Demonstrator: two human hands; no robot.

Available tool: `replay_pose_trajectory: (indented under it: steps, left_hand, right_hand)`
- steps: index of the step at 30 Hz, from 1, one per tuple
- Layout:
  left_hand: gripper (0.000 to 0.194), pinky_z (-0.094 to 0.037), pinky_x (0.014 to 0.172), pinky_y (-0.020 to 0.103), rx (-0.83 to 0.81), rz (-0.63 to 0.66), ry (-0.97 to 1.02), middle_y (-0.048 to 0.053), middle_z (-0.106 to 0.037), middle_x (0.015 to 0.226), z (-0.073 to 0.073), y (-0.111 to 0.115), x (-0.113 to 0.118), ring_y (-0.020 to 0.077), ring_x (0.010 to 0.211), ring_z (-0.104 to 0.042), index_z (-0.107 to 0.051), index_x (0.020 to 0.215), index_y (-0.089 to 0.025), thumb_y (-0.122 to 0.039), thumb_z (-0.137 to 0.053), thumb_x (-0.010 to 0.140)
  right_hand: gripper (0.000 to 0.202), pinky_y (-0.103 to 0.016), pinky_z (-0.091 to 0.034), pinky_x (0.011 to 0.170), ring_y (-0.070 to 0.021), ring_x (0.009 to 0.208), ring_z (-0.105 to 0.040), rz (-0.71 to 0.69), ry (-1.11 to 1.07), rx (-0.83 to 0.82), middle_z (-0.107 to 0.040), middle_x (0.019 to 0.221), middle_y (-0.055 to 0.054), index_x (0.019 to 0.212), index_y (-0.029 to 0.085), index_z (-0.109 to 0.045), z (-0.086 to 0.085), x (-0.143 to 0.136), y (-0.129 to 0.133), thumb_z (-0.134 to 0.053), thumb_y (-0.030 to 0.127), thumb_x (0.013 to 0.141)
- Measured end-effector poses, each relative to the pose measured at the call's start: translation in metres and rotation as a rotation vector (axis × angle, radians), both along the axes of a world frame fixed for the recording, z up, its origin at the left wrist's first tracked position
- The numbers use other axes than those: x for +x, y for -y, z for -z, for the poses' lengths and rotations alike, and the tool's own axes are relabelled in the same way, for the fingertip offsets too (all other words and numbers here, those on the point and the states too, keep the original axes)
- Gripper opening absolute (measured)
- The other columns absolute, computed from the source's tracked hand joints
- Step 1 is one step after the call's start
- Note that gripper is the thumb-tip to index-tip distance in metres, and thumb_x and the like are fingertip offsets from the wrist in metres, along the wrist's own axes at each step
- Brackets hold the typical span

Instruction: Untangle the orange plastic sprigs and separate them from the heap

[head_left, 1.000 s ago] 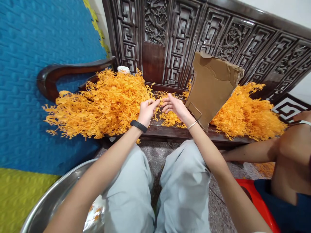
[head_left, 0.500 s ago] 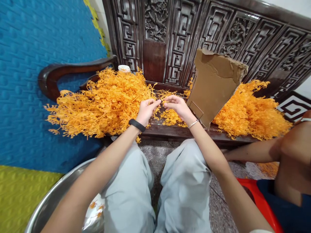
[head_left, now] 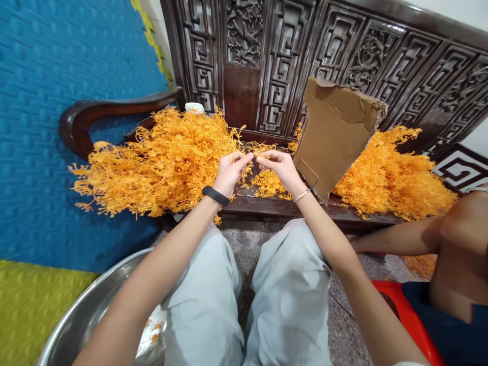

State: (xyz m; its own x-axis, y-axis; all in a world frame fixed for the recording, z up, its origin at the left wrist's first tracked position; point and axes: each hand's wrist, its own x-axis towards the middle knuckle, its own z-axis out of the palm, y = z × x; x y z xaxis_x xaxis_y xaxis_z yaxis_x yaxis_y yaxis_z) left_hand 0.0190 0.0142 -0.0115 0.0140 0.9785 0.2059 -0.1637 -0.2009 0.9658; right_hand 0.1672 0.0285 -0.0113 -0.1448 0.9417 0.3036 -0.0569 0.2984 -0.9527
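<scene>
Left heap of branching orange sprigs (head_left: 171, 162) fills the left-centre of the frame on the table (head_left: 274, 206); probably plastic, very light, springy, easily tangled, thin tips likely to snap, so best pinched at a thicker stem. Left hand (head_left: 227, 174), frame centre, looks pinched on an orange sprig (head_left: 245, 179), just beside that heap. Right hand (head_left: 283, 169) has thumb and fingers curled together, tips just beside the left's; can't tell if it grips anything. Small loose pile (head_left: 269, 183) between and below the hands, right heap (head_left: 389, 178) right of centre. Around, left to right: blue foam mat (head_left: 76, 56) upper left, metal basin (head_left: 87, 311) lower left, wooden armrest (head_left: 76, 124) behind left heap, white container (head_left: 194, 108) mostly hidden. Upright cardboard piece (head_left: 335, 132) blocks the way to the right heap; another person's forearm (head_left: 400, 236) and red stool (head_left: 392, 295), lower right.
</scene>
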Motion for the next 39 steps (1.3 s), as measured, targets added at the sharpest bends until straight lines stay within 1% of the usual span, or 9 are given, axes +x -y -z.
replay_pose_trajectory:
  steps: [2,5,9,15,19,23,27,33,39]
  left_hand:
    - [0.025,-0.018,0.039,0.02,-0.006,-0.014,0.0,-0.006,-0.035,0.046,-0.002,-0.001,-0.003,0.0033,0.039,-0.028,-0.053,0.055,-0.014,-0.028,-0.064,0.073]
    - [0.025,-0.018,0.039,0.02,-0.027,-0.014,-0.008,-0.006,-0.035,0.047,-0.003,-0.001,-0.004,0.0032,0.039,-0.027,-0.053,0.055,-0.014,-0.028,-0.063,0.074]
    - [0.028,-0.017,0.038,0.02,-0.019,0.005,-0.025,-0.007,-0.033,0.046,-0.003,0.003,-0.001,0.0033,0.039,-0.026,-0.049,0.052,-0.015,-0.026,-0.063,0.073]
    - [0.023,-0.016,0.037,0.018,-0.095,0.001,0.011,-0.007,-0.034,0.045,-0.001,0.005,0.004,0.0016,0.037,-0.026,-0.052,0.053,-0.013,-0.022,-0.065,0.071]
    - [0.021,-0.015,0.033,0.016,-0.249,0.042,0.113,-0.008,-0.033,0.044,0.004,-0.001,0.004,-0.0001,0.033,-0.024,-0.053,0.056,-0.011,-0.018,-0.065,0.071]
    - [0.021,-0.016,0.03,0.014,-0.4,0.104,0.248,-0.009,-0.032,0.041,0.011,-0.008,0.007,-0.001,0.029,-0.022,-0.05,0.057,-0.011,-0.013,-0.062,0.074]
    - [0.023,-0.015,0.029,0.012,-0.506,0.112,0.352,-0.01,-0.03,0.036,0.011,-0.012,0.008,-0.001,0.026,-0.021,-0.047,0.058,-0.012,-0.01,-0.055,0.08]
    - [0.028,-0.014,0.029,0.012,-0.523,0.086,0.453,-0.011,-0.028,0.034,0.006,-0.009,0.007,-0.0002,0.025,-0.021,-0.04,0.058,-0.015,-0.009,-0.052,0.083]
    - [0.028,-0.013,0.03,0.013,-0.495,0.024,0.492,-0.012,-0.026,0.034,0.003,-0.002,0.016,0.0004,0.025,-0.02,-0.037,0.06,-0.016,-0.009,-0.053,0.082]
  right_hand:
    - [0.02,-0.021,-0.049,0.059,-0.008,0.059,-0.058,0.019,-0.007,0.006,-0.064,0.063,0.002,0.07,0.017,-0.068,-0.001,0.001,0.0,-0.077,0.03,0.06]
    - [0.026,-0.023,-0.052,0.063,-0.0104,0.064,-0.063,-0.039,-0.056,-0.077,-0.066,0.066,0.001,0.066,0.016,-0.063,-0.001,0.004,-0.002,-0.081,0.032,0.055]
    - [0.03,-0.026,-0.054,0.068,-0.0112,0.063,-0.065,-0.085,-0.117,-0.169,-0.066,0.067,0.001,0.07,0.017,-0.06,0.006,0.007,-0.009,-0.08,0.033,0.056]
    - [0.022,-0.022,-0.051,0.059,-0.0085,0.058,-0.06,-0.048,0.054,0.054,-0.061,0.066,0.004,0.069,0.017,-0.058,0.018,0.012,-0.03,-0.074,0.029,0.062]
    - [0.014,-0.022,-0.048,0.058,-0.0078,0.056,-0.056,0.058,0.176,0.13,-0.056,0.061,0.005,0.066,0.017,-0.054,0.026,0.009,-0.042,-0.067,0.019,0.069]
    - [0.015,-0.02,-0.045,0.049,-0.0078,0.051,-0.054,0.217,0.202,-0.007,-0.054,0.056,0.005,0.063,0.016,-0.05,0.031,0.0,-0.05,-0.06,0.008,0.072]
    - [0.016,-0.018,-0.044,0.044,-0.0067,0.049,-0.054,0.25,0.123,-0.11,-0.055,0.059,0.004,0.064,0.016,-0.05,0.035,-0.01,-0.053,-0.057,0.007,0.074]
    - [0.012,-0.015,-0.038,0.038,-0.0042,0.044,-0.049,0.25,-0.033,-0.071,-0.054,0.06,0.006,0.066,0.016,-0.052,0.038,-0.023,-0.053,-0.057,0.01,0.075]
    - [0.012,-0.018,-0.038,0.04,-0.005,0.045,-0.049,0.308,-0.21,-0.154,-0.054,0.061,0.005,0.066,0.015,-0.053,0.029,-0.037,-0.05,-0.056,0.008,0.075]
